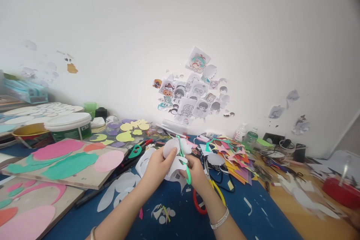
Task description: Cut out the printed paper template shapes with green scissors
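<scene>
My left hand pinches a piece of white paper between thumb and fingers, a rounded part of it standing above the thumb. In my right hand are green-handled scissors, my fingers in and around the handles. The scissor blades point up and away from me, beside the white paper, close to my left fingertips. Below my hands, small white cut pieces lie on the blue mat. Larger white paper shapes rest left of my left forearm.
Boards with coloured paper shapes and a white-lidded tub stand left. Coloured paper scraps pile up at right, near red-and-yellow-handled scissors. Bottles and a red dish are farther right. Drawings hang on the wall.
</scene>
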`<state>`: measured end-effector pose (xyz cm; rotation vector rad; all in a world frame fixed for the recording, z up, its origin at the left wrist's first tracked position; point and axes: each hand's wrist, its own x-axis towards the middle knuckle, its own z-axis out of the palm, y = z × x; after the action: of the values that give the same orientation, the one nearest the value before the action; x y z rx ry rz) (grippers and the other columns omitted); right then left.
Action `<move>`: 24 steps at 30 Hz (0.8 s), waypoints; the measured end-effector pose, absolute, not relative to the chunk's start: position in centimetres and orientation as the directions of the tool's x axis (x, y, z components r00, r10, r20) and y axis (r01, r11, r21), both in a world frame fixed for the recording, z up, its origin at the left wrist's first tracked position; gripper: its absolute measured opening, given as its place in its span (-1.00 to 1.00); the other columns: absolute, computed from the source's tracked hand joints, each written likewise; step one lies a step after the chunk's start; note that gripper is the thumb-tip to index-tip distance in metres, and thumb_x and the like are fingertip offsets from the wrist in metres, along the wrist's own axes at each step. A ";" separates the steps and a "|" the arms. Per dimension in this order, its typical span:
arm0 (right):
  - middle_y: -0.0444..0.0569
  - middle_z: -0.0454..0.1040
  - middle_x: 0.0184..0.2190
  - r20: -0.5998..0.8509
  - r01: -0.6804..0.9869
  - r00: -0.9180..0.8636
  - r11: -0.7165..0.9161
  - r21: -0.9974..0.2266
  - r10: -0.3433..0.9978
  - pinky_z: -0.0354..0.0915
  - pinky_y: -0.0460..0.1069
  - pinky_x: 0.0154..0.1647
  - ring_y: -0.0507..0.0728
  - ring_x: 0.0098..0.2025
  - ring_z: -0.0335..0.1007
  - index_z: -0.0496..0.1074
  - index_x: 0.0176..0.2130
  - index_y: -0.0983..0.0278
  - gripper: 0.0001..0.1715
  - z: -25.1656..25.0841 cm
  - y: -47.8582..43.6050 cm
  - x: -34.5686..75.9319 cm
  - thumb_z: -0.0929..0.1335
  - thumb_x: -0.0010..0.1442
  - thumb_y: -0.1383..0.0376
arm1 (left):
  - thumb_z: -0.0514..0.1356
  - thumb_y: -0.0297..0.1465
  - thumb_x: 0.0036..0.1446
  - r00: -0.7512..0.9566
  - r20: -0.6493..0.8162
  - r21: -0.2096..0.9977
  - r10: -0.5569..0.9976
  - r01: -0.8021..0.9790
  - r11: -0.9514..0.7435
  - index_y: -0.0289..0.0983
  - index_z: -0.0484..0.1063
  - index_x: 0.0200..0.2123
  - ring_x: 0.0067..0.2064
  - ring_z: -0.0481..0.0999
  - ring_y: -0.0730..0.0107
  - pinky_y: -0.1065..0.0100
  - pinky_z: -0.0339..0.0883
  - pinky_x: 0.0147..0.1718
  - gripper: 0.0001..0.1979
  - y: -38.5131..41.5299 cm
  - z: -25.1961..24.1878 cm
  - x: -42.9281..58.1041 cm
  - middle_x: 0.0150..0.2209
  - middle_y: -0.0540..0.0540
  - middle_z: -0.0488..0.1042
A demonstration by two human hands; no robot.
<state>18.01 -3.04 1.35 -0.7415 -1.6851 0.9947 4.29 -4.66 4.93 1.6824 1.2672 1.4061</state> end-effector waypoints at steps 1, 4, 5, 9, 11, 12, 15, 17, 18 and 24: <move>-0.13 0.32 -0.57 0.452 -0.017 -0.315 0.471 -0.882 0.835 0.17 -0.12 -0.58 -0.01 -0.58 0.15 0.40 -0.35 0.34 -0.76 1.3 -3.0 18.0 0.37 -0.11 0.28 | 0.01 -0.16 0.02 -0.008 0.393 0.878 0.920 0.299 -0.373 -0.32 0.35 -0.51 -0.60 0.27 0.44 0.45 0.09 -0.65 -0.67 -4.7 4.9 4.3 -0.65 0.04 0.31; -0.13 0.32 -0.56 0.476 -0.059 -0.315 0.483 -0.874 0.822 0.17 -0.13 -0.60 -0.01 -0.57 0.15 0.41 -0.35 0.34 -0.73 1.2 -2.8 18.0 0.39 -0.13 0.27 | 0.00 -0.16 0.03 0.005 0.400 0.870 0.917 0.311 -0.381 -0.32 0.34 -0.50 -0.60 0.26 0.45 0.45 0.09 -0.65 -0.66 -4.7 4.9 4.4 -0.64 0.03 0.32; -0.13 0.31 -0.57 0.482 -0.062 -0.315 0.489 -0.870 0.818 0.17 -0.13 -0.60 -0.01 -0.58 0.15 0.41 -0.36 0.34 -0.73 1.2 -2.8 18.0 0.39 -0.14 0.27 | -0.01 -0.16 0.03 0.009 0.398 0.871 0.917 0.310 -0.381 -0.32 0.34 -0.50 -0.60 0.25 0.45 0.45 0.08 -0.65 -0.66 -4.6 4.9 4.4 -0.64 0.03 0.32; -0.15 0.27 -0.60 0.478 -0.051 -0.319 0.488 -0.871 0.819 0.16 -0.14 -0.64 -0.04 -0.62 0.09 0.43 -0.36 0.33 -0.72 1.0 -2.5 18.0 0.41 -0.14 0.24 | -0.01 -0.15 0.04 0.014 0.398 0.868 0.917 0.317 -0.381 -0.31 0.31 -0.54 -0.61 0.24 0.47 0.46 0.08 -0.64 -0.65 -4.6 4.8 4.3 -0.66 0.05 0.30; -0.18 0.23 -0.64 0.458 -0.048 -0.305 0.467 -0.883 0.835 0.12 -0.15 -0.66 -0.05 -0.65 0.05 0.43 -0.38 0.34 -0.73 0.9 -2.5 18.0 0.41 -0.14 0.23 | 0.00 -0.15 0.04 0.031 0.394 0.863 0.919 0.330 -0.382 -0.30 0.29 -0.56 -0.61 0.24 0.47 0.46 0.07 -0.63 -0.66 -4.5 4.8 4.2 -0.66 0.05 0.30; -0.18 0.22 -0.65 0.448 -0.049 -0.299 0.455 -0.889 0.843 0.11 -0.15 -0.67 -0.06 -0.65 0.04 0.43 -0.39 0.34 -0.73 0.9 -2.5 18.0 0.42 -0.14 0.22 | 0.00 -0.15 0.04 0.046 0.391 0.861 0.919 0.335 -0.383 -0.30 0.28 -0.57 -0.61 0.24 0.47 0.46 0.07 -0.63 -0.66 -4.5 4.9 4.1 -0.65 0.04 0.31; -0.16 0.25 -0.64 0.423 -0.057 -0.300 0.426 -0.903 0.855 0.14 -0.14 -0.64 -0.04 -0.63 0.08 0.44 -0.38 0.35 -0.71 1.0 -2.6 18.0 0.42 -0.12 0.20 | 0.00 -0.16 0.04 0.079 0.389 0.853 0.918 0.346 -0.391 -0.30 0.26 -0.59 -0.60 0.25 0.48 0.46 0.07 -0.61 -0.66 -4.4 5.0 3.8 -0.64 0.04 0.32; -0.14 0.29 -0.61 0.417 -0.062 -0.316 0.420 -0.905 0.852 0.18 -0.12 -0.59 -0.02 -0.60 0.13 0.44 -0.35 0.35 -0.69 1.1 -2.6 18.0 0.42 -0.11 0.20 | 0.00 -0.16 0.04 0.089 0.394 0.849 0.915 0.347 -0.400 -0.30 0.25 -0.59 -0.59 0.24 0.48 0.46 0.07 -0.60 -0.66 -4.3 5.1 3.6 -0.64 0.04 0.30; -0.14 0.29 -0.60 0.418 -0.063 -0.322 0.421 -0.905 0.850 0.18 -0.12 -0.59 -0.02 -0.59 0.14 0.45 -0.34 0.35 -0.69 1.1 -2.6 18.0 0.42 -0.10 0.20 | 0.00 -0.16 0.04 0.097 0.396 0.848 0.913 0.343 -0.404 -0.30 0.26 -0.59 -0.58 0.25 0.47 0.46 0.08 -0.60 -0.66 -4.3 5.2 3.5 -0.64 0.04 0.30; -0.14 0.31 -0.61 0.437 -0.051 -0.322 0.446 -0.894 0.840 0.18 -0.12 -0.60 -0.03 -0.62 0.13 0.45 -0.31 0.34 -0.66 1.1 -2.6 18.1 0.42 -0.10 0.19 | 0.01 -0.17 0.04 0.142 0.365 0.852 0.920 0.347 -0.392 -0.31 0.29 -0.56 -0.56 0.29 0.43 0.45 0.09 -0.60 -0.67 -4.6 5.5 3.3 -0.63 0.01 0.34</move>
<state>18.11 -2.59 1.05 -0.6956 -1.6486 1.0626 3.34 -4.65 5.50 1.8282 1.2140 1.2376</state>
